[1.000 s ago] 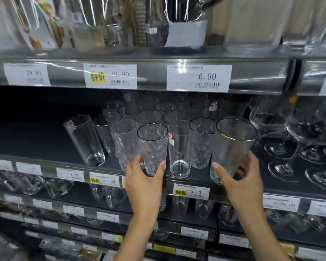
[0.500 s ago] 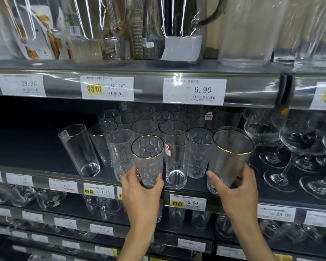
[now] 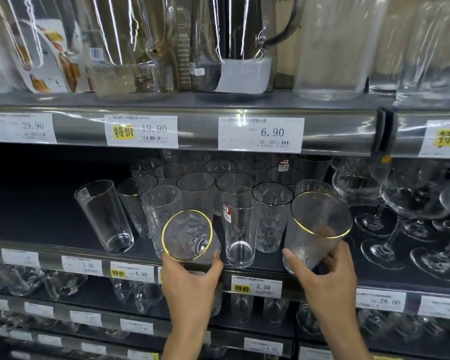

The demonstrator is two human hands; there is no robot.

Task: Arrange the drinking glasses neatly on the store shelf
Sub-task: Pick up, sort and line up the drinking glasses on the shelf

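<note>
My left hand (image 3: pixel 190 281) grips a gold-rimmed dimpled glass (image 3: pixel 189 236), tilted with its mouth toward me, at the front edge of the dark middle shelf (image 3: pixel 37 229). My right hand (image 3: pixel 327 279) holds a larger gold-rimmed frosted glass (image 3: pixel 315 229), leaning right. Between them stands a plain tall glass (image 3: pixel 239 229) with a red label. Several more clear tumblers crowd behind them. One plain tumbler (image 3: pixel 104 216) stands apart at the left.
Stemmed wine glasses (image 3: pixel 405 216) fill the shelf's right part. The upper shelf holds wrapped jugs and pitchers (image 3: pixel 239 42), with price tags (image 3: pixel 260 133) on its rail. Lower shelves carry more glassware. The middle shelf's left part is dark.
Both glasses have come forward off the shelf. The left one has tipped its mouth toward me, and the right one has tilted to the right. The camera has moved closer.
</note>
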